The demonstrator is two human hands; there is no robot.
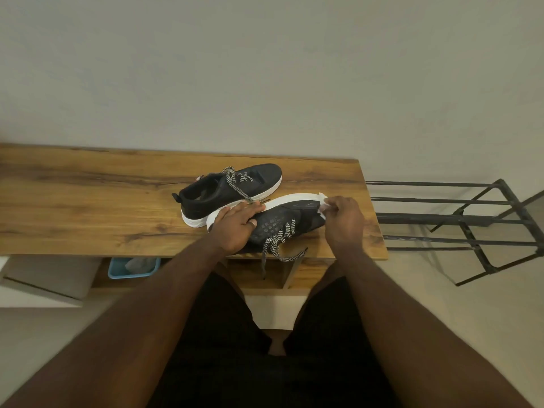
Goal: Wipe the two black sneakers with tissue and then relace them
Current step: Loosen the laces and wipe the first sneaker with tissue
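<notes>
Near sneaker (282, 222) tipped on side at worktop (88, 201) front edge, white sole facing away; left hand (235, 228) flat on its heel, fingers straight; right hand (343, 222) pinches tissue (323, 201) at toe; far sneaker (229, 189) upright just behind, laces loose.

Home entryway, wooden bench (88, 201), metal shoe rack (471, 219) (plain wall)

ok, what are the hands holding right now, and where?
Right hand pinches a tissue at the near sneaker's toe. Left hand presses flat on its heel side.
</notes>
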